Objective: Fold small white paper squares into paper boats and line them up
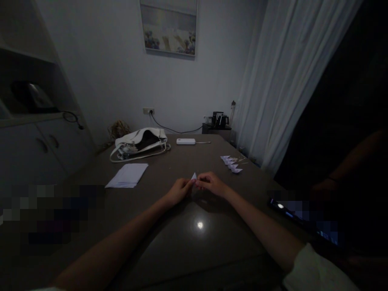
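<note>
A small piece of folded white paper [194, 176] is pinched between my two hands above the middle of the table, its pointed tip facing up. My left hand [179, 191] grips it from the left, thumb and fingers closed. From the right, my right hand [211, 183] closes its thumb and forefinger on the paper's edge. Several folded paper shapes [230, 165] lie in a slanting row to the right, beyond my right hand. A stack of white paper sheets [129, 175] rests on the table to the left.
A white handbag [141, 142] sits at the table's back left. Near the far edge lies a white power bank [186, 141] with a short cable. At the right, a phone with a lit screen [298, 214] lies near another person's arm [354, 157].
</note>
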`<state>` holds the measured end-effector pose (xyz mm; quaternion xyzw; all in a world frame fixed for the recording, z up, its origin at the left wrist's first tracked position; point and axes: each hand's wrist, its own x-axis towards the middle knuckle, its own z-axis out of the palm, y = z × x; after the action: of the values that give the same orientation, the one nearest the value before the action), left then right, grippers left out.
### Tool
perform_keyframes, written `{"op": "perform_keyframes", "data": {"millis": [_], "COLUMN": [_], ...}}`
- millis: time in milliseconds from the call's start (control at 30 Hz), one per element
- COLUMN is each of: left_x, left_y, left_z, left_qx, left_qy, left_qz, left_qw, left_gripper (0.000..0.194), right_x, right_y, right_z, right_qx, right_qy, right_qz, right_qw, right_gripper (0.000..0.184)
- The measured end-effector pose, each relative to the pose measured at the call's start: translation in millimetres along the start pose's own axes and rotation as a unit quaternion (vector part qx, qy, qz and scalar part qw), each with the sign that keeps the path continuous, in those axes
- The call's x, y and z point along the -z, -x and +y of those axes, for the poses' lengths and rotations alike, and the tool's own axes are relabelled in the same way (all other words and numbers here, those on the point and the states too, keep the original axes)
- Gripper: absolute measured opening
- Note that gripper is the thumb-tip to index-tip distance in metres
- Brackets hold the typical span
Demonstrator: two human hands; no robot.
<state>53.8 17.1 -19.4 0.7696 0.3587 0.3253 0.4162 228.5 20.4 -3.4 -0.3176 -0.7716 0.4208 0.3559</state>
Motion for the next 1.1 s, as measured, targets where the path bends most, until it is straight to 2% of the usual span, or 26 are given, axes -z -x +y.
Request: {"op": "perform_keyframes", "data": {"millis": [233, 400, 600, 867, 1100], "left_x": [3.2, 6.1, 3.8, 4.8, 5.0], "left_y": [-2.1, -1.8, -2.6, -2.1, -1.8], "left_z": [1.8, 2.2, 0.2, -2.4, -4.1], "left_qx": [-0.003, -0.006, 0.007, -0.027, -0.049], "left_qy": [0.051, 0.063, 0.155, 0.172, 0.165], "left_qz": [-0.005, -0.031, -0.046, 0.026, 0.042], "left_qw": [0.999, 0.998, 0.987, 0.984, 0.984], "left_gripper": [0.051, 0.051, 0.052, 0.038, 0.034], "right_x": [6.7, 5.5, 5.0, 6.5, 1.4], "right_y": [-2.7, -4.0, -3.4, -2.3, -4.4], "right_z": [5.2, 10.0, 7.6, 8.4, 12.7], "right_qx": [-0.016, -0.013, -0.003, 0.023, -0.011], "right_qy": [-0.024, -0.014, -0.007, 0.021, 0.009], "right_qz": [0.046, 0.051, 0.066, 0.021, 0.051], "right_qw": [0.999, 0.999, 0.998, 0.999, 0.999], "right_gripper": [0.027, 0.029, 0.032, 0.03, 0.03]}}
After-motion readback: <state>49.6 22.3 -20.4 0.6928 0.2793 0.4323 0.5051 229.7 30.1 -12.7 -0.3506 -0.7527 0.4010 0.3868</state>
